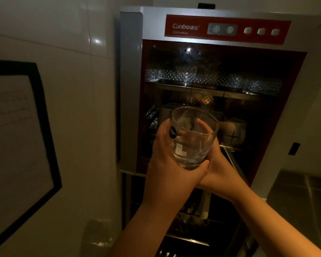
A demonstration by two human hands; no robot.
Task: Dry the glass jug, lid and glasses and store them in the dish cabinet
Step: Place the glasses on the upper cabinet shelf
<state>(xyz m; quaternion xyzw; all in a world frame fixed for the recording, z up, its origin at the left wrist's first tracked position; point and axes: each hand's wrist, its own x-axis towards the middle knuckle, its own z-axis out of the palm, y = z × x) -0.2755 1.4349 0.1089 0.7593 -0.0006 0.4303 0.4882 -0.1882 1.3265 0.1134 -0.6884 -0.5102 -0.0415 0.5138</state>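
Note:
A clear drinking glass (193, 138) with a dark sticker on its side is held tilted in front of the open dish cabinet (228, 30). My left hand (167, 156) wraps its left side and base. My right hand (215, 164) cups it from behind and below, fingers showing through the glass. The cabinet's door (131, 86) stands open to the left. Inside, a perforated metal shelf (211, 78) sits high up, and a white mug (233, 132) rests on the lower rack behind the glass. No jug or lid is in view.
A tiled wall (78, 108) with a black-framed sheet (17, 136) is at the left. A lower compartment with wire racks (189, 238) lies open under my arms. A steel counter (304, 191) is at the right.

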